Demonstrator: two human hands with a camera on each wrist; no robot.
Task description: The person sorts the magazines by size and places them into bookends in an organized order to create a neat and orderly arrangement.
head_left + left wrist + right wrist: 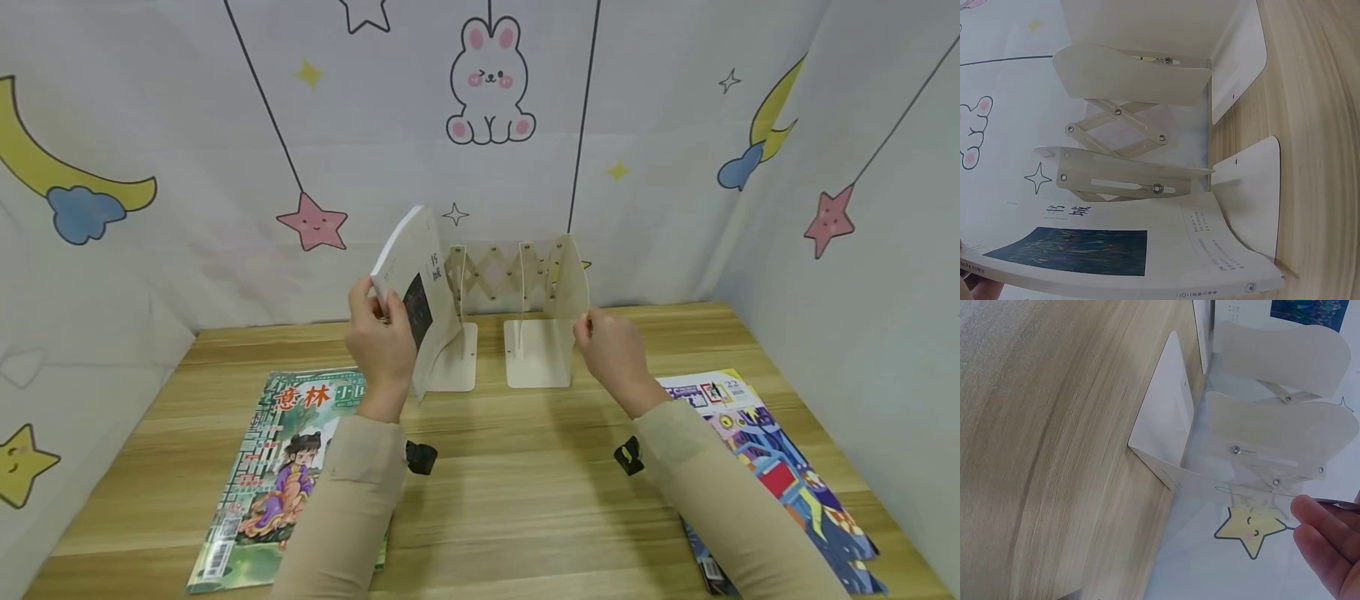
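Note:
An expandable cream-white bookend (pixel 538 357) stands at the back of the table, its scissor lattice (pixel 1116 122) joining the upright panels. In my left hand (pixel 381 340) I grip a white-covered magazine (pixel 411 254) by its spine side. It is tilted beside the bookend's left end, its lower part over the left base plate (pixel 1254 194); whether it touches the plate I cannot tell. My right hand (pixel 615 357) pinches the outer edge of the bookend's right end panel (pixel 1179 478). The fingers (pixel 1322 544) show at that edge in the right wrist view.
A green illustrated magazine (pixel 262 475) lies flat at left, partly under the left forearm. At right, a few colourful magazines (pixel 780 467) overlap beneath the right forearm. Behind the wooden table (pixel 510 492) hangs a white cloth (pixel 637 100) printed with stars and a bunny.

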